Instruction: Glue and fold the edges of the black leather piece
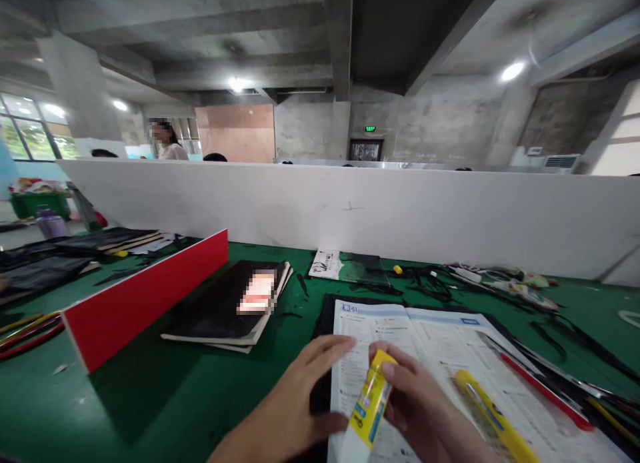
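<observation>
My right hand [425, 409] is closed round a yellow glue stick [371, 399], held tilted over the left page of an open printed booklet [450, 356]. My left hand [295, 409] lies flat with fingers stretched out on the booklet's left edge, its fingertips close to the glue stick's top. The booklet rests on a dark board on the green table [165, 396]. A yellow utility knife [493, 416] lies on the right page.
A stack of black notebooks [227, 306] lies left of the booklet, beside a red divider [145, 296]. Red and black strips [550, 389], black scraps and tools [450, 279] litter the right side. A white partition [400, 209] runs across the back; a person stands beyond it at left.
</observation>
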`<state>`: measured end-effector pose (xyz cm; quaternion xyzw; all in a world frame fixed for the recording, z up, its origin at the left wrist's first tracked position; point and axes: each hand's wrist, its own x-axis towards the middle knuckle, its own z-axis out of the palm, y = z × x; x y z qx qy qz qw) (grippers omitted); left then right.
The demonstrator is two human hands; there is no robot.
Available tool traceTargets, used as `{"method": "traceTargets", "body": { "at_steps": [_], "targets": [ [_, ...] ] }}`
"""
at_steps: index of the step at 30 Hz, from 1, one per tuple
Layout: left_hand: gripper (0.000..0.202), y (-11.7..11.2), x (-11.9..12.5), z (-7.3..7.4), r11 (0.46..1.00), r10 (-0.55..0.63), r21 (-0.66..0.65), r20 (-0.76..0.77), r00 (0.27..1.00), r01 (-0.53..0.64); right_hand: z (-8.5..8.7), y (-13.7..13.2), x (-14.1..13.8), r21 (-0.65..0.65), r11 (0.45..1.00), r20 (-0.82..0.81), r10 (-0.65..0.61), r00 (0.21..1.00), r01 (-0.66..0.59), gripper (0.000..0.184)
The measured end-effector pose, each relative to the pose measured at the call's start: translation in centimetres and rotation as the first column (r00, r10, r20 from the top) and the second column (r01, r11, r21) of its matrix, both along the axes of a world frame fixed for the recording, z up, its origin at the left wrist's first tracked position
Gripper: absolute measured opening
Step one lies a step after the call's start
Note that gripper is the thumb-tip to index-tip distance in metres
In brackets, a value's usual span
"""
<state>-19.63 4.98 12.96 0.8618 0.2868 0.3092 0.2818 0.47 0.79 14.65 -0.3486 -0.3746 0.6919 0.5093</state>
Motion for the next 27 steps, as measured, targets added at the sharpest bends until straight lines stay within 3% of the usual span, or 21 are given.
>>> {"method": "traceTargets", "body": {
  "at_steps": [1, 3, 5, 7, 11, 16, 21, 27],
  "targets": [
    [0.073, 1.2, -0.1, -0.3, 1.000, 0.005, -0.019, -0.060, 0.998, -0.006, 0.7, 0.2, 0.1, 0.083, 0.996, 0.112, -0.049, 0.992, 0.040, 0.034],
    [0.054, 3.7, 0.1, -1.2, 0.998, 0.006, 0.066, -0.204, 0.979, 0.007, 1.5, 0.6, -0.1, 0.282, 0.958, 0.338, -0.151, 0.929, 0.053, 0.024],
    [0.049, 5.9, 0.5, -2.3, 0.989, -0.001, 0.133, -0.420, 0.908, 0.063, 1.3, 1.2, -1.1, 0.443, 0.896, 0.517, -0.233, 0.824, -0.026, 0.015],
    [0.056, 7.3, 1.0, -3.4, 0.984, -0.024, 0.141, -0.502, 0.865, 0.109, 0.5, 1.7, -2.4, 0.507, 0.849, 0.637, -0.255, 0.727, -0.147, 0.016],
    [0.059, 8.0, 1.1, -5.2, 0.978, -0.030, 0.154, -0.566, 0.824, 0.141, -1.3, 2.5, -4.3, 0.462, 0.825, 0.780, -0.203, 0.592, -0.326, 0.014],
    [0.063, 8.4, 0.4, -6.5, 0.972, -0.017, 0.178, -0.592, 0.806, 0.152, -2.4, 2.7, -5.1, 0.263, 0.877, 0.899, -0.072, 0.431, -0.401, 0.010],
    [0.061, 8.5, 0.4, -6.6, 0.970, 0.002, 0.199, -0.582, 0.813, 0.140, -3.0, 2.5, -6.4, 0.202, 0.888, 0.874, 0.027, 0.486, -0.412, 0.009],
    [0.058, 8.5, 0.3, -6.4, 0.971, -0.001, 0.194, -0.577, 0.817, 0.138, -3.6, 2.7, -6.5, 0.276, 0.862, 0.883, -0.053, 0.467, -0.424, 0.007]
  ]
}}
